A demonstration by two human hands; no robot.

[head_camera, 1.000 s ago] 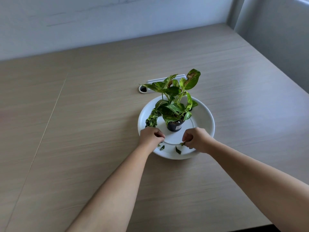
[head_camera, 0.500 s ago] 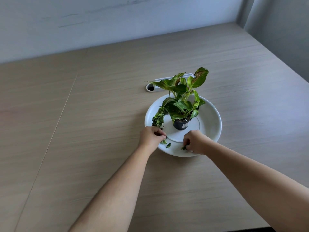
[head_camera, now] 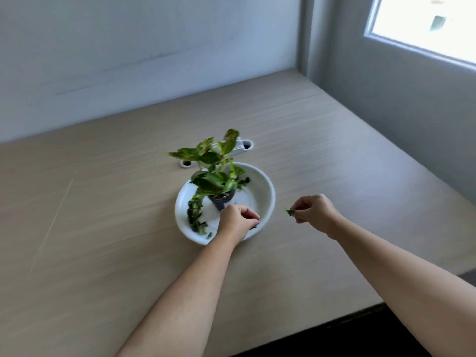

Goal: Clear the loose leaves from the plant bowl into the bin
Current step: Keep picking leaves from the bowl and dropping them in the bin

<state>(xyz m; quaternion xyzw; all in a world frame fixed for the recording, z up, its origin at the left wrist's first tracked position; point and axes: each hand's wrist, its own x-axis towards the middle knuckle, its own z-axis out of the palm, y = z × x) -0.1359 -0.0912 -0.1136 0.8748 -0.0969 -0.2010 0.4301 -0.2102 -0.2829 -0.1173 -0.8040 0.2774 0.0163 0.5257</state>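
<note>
A pale wooden table (head_camera: 103,228) filled most of the view, with a white wall behind it. A white bowl (head_camera: 268,194) sat near the middle of the table, and in it stood a small dark pot (head_camera: 223,200) holding a leafy green plant (head_camera: 213,176), one stem trailing down the bowl's left inner side to the floor. A loose leaf (head_camera: 209,235) lay on the bowl's near rim, just left of the left wrist. Behind the bowl, a white fitting (head_camera: 243,145) with dark holes lay flat on the table, partly hidden by the foliage.

The left hand (head_camera: 235,220) hung over the near part of the bowl, fingers curled together at the tips, with a bit of green (head_camera: 253,227) showing just beneath them (whether they actually pinched it could not be told through the blur). To the right of the bowl, clear of its rim and above the table, the right hand (head_camera: 315,211) had its thumb and fingertips pinched on a small green leaf (head_camera: 289,212). A bright window (head_camera: 425,24) sat at far right.
</note>
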